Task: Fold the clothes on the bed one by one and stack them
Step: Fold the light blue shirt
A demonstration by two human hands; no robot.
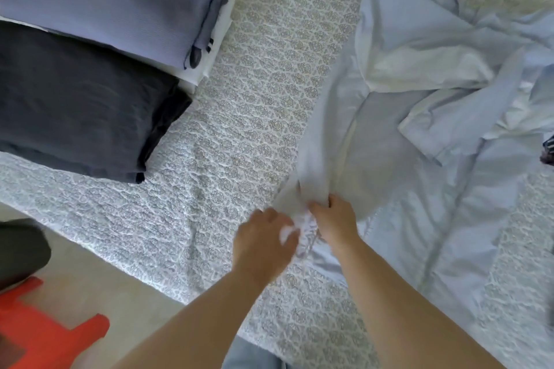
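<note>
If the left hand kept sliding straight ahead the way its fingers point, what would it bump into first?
Almost at once, the bunched cuff of the light blue shirt beside the left hand, then probably the right hand gripping it.

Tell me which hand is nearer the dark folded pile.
Left. The left hand is right of the dark folded pile across bare bedspread; the right hand is farther right, gripping the light blue shirt.

Bed (257, 117): covered w/ white quilted spread, grey floral print. Upper left on it: white folded item (214, 48) at bottom of a stack, grey-blue folded garment (114, 0) on top; dark charcoal folded garment (81, 102) just beside, nearer the bed edge, overlapping the stack. Right half: pale blue shirt (449, 159) lying spread out, rumpled, part hanging past the near edge. Floor (99, 284) beige; red stool (39, 329) stands on it, lower left.
</note>
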